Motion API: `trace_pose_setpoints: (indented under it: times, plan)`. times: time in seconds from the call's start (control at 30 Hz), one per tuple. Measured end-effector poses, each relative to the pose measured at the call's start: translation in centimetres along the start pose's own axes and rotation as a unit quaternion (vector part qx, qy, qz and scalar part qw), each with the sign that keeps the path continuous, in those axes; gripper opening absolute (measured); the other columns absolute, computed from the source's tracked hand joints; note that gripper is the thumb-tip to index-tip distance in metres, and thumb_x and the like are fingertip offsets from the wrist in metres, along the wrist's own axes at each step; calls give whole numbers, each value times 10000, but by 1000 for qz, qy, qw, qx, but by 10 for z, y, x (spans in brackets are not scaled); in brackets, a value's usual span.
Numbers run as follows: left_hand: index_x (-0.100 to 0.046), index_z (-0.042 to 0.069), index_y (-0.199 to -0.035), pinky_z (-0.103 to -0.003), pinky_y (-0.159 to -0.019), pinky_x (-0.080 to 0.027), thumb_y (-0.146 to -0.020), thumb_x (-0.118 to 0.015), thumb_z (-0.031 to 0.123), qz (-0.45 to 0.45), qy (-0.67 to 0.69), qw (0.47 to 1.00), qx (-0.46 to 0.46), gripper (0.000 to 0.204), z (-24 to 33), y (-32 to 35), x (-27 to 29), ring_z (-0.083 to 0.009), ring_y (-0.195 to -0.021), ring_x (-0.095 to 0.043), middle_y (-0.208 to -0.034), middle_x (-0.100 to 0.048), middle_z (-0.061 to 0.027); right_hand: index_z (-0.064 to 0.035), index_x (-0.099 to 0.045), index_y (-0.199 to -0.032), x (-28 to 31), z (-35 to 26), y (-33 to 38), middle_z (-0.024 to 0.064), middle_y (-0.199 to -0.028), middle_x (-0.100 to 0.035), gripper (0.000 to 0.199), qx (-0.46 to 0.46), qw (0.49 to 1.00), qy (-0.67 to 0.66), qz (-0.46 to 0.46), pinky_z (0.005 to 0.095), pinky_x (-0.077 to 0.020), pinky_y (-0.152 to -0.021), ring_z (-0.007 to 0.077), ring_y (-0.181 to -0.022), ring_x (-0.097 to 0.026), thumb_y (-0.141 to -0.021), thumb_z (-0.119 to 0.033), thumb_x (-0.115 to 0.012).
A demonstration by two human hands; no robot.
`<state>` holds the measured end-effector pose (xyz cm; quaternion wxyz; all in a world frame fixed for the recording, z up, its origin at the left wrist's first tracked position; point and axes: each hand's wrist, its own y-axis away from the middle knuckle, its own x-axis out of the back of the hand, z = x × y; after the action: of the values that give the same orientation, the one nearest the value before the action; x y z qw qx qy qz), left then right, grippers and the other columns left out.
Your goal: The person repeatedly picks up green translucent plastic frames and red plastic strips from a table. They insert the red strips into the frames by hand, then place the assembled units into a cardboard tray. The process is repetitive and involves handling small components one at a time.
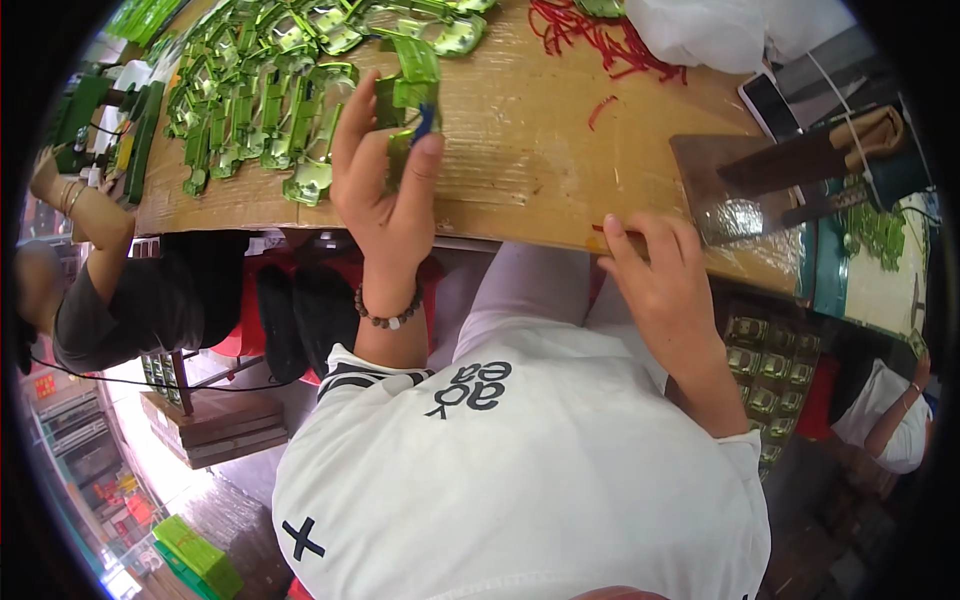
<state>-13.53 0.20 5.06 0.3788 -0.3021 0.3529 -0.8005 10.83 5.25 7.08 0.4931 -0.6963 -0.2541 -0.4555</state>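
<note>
Raised over the table's front edge, my left hand [385, 205] has its thumb and fingers closed around a shiny green plastic shell piece [416, 75]. A small dark blue bit [425, 122] shows on the piece by the thumb tip; what it is I cannot make out. Farther right, my right hand [660, 275] rests at the table edge with its fingers bent. A short red strip [599, 228] pokes out at its fingertips, seemingly pinched there. On the table left of my left hand, many similar green plastic pieces [270, 105] lie in rows.
A pile of red strips [600, 35] lies at the far side beside a white plastic bag [700, 30]; one loose strip [601, 112] is nearer. A brown-and-metal fixture [800, 165] stands at right. Co-workers sit on both sides, one arm [105, 230] at left.
</note>
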Motion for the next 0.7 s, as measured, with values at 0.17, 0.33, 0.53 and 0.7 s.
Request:
trace_pose_setpoints:
  times: [0.17, 0.33, 0.53, 0.7]
  plan:
    - [-600, -40, -811, -326, -844, -400, -770, -652, 159, -9, -13, 1000, -15, 210, 4, 3, -2, -272, -988, -532, -1192, -484, -219, 34, -606, -872, -7, 6, 18, 85, -760, -553, 253, 30, 994, -92, 48, 301, -444, -560, 221, -702, -536, -626, -11, -643]
    - [-588, -49, -805, -344, -867, -391, -768, -632, 115, -30, 119, 990, 68, 174, 33, 16, -20, -273, -1016, -510, -1215, -457, -218, 32, -589, -815, 1, 7, 14, 82, -743, -556, 133, -115, 945, -294, 87, 249, -445, -561, 193, -667, -550, -688, 46, -628]
    - [-574, -52, -812, -371, -901, -370, -745, -648, 129, -167, 279, 944, 55, 206, 57, 22, -51, -292, -1040, -498, -1226, -442, -238, 32, -593, -852, 9, 4, 13, 103, -809, -599, 122, -175, 767, -587, 191, 215, -467, -596, 161, -693, -589, -738, 74, -610]
    - [-583, -42, -806, -368, -898, -371, -734, -661, 165, -215, 367, 901, 79, 232, 55, 20, -56, -299, -1056, -496, -1236, -436, -244, 16, -611, -875, 21, 5, 11, 146, -836, -628, 190, -96, 883, -381, 257, 254, -485, -566, 210, -703, -611, -700, 90, -623]
